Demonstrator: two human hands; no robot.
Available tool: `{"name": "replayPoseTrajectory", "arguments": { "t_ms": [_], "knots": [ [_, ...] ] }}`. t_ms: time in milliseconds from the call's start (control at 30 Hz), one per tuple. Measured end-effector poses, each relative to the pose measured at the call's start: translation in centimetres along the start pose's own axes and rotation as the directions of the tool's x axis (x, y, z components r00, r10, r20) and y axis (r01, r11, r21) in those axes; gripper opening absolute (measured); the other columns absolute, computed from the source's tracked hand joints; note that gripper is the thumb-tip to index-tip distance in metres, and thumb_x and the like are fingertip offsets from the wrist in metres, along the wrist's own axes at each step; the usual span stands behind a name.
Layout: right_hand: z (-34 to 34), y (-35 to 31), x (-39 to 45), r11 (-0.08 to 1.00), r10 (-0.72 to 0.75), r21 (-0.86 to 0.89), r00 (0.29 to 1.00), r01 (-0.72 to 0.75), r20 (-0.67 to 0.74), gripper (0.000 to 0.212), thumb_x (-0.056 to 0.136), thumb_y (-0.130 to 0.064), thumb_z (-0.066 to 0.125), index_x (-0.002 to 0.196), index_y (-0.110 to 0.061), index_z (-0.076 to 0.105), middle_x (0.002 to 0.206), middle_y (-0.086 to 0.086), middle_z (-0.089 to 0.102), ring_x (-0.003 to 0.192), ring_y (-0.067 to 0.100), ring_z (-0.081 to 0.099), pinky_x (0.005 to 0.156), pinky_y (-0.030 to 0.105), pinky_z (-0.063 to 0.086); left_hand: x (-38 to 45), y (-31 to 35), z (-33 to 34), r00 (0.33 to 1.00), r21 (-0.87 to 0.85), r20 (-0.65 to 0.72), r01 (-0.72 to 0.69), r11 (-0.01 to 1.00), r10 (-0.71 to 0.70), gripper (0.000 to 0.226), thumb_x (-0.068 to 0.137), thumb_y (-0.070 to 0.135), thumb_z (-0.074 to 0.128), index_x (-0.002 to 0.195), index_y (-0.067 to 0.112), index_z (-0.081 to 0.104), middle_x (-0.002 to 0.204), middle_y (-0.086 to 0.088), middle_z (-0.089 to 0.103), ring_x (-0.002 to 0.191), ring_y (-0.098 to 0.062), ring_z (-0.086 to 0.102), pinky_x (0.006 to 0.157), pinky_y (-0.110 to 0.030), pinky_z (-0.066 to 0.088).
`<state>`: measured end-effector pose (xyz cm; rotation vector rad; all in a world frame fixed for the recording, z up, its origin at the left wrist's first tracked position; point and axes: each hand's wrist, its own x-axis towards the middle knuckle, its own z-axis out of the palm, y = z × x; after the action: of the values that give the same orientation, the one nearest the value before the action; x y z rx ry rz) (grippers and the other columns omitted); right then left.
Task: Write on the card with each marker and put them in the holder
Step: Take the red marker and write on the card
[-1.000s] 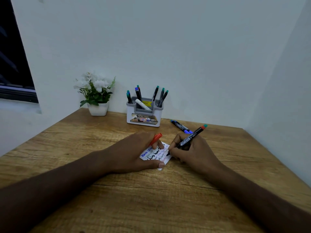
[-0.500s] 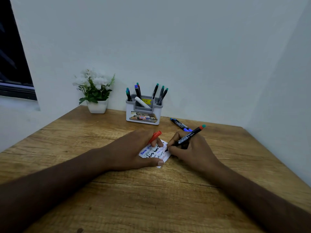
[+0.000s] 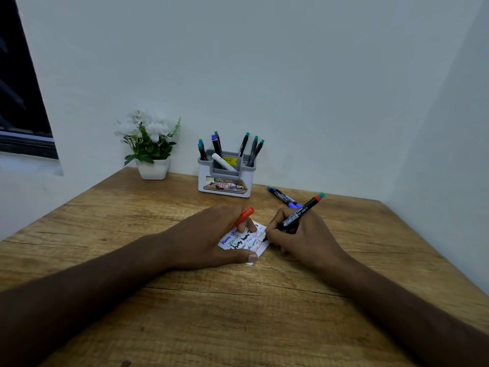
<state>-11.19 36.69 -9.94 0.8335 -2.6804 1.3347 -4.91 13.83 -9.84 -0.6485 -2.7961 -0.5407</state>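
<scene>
We see the small white card (image 3: 247,241), covered in coloured handwriting, lying on the wooden table (image 3: 238,313). Our right hand (image 3: 304,239) grips a black marker (image 3: 296,217), tip on the card's right edge. Our left hand (image 3: 211,239) presses the card flat, fingers pinching an orange cap (image 3: 244,215). Behind stands the grey-and-white holder (image 3: 225,178) with markers; two blue-capped markers (image 3: 284,197) lie beside it.

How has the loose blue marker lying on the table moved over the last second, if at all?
No. The blue marker lies in the same spot just right of the holder, at the same angle as before.
</scene>
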Motion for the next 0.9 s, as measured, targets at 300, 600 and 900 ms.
{"name": "replayPoseTrajectory", "arguments": {
  "t_ms": [300,600,900],
  "knots": [
    [-0.01,0.17,0.14,1.000,0.026,0.004,1.000,-0.026,-0.015,0.009,0.091,-0.015,0.071,0.084,-0.011,0.075,0.077,0.013,0.077,0.063,0.018,0.068,0.072,0.049,0.062,-0.01,-0.10,0.05,1.000,0.017,-0.004,0.003,1.000,-0.003,0.042,0.084,0.077,0.063,0.100,0.041,0.047,0.107,0.032,0.050,0.104,0.011,0.046,0.076,-0.009,0.034],
    [-0.22,-0.07,-0.01,0.999,0.037,0.012,0.999,-0.037,0.003,0.007,0.091,-0.012,0.071,0.085,-0.009,0.074,0.078,0.013,0.078,0.060,0.012,0.067,0.070,0.042,0.062,-0.13,0.37,-0.17,1.000,-0.011,-0.003,-0.006,1.000,0.006,0.043,0.085,0.074,0.064,0.100,0.037,0.048,0.107,0.054,0.042,0.106,0.017,0.043,0.075,-0.004,0.034],
    [0.03,0.05,0.11,0.998,0.054,0.021,0.998,-0.053,-0.028,0.014,0.096,-0.015,0.066,0.088,-0.006,0.073,0.076,0.015,0.077,0.058,0.014,0.068,0.069,0.044,0.063,-0.08,0.23,-0.17,1.000,0.005,0.008,0.010,1.000,-0.010,0.043,0.084,0.076,0.063,0.100,0.039,0.047,0.110,0.035,0.050,0.106,0.011,0.046,0.078,-0.010,0.036]
  ]
}}
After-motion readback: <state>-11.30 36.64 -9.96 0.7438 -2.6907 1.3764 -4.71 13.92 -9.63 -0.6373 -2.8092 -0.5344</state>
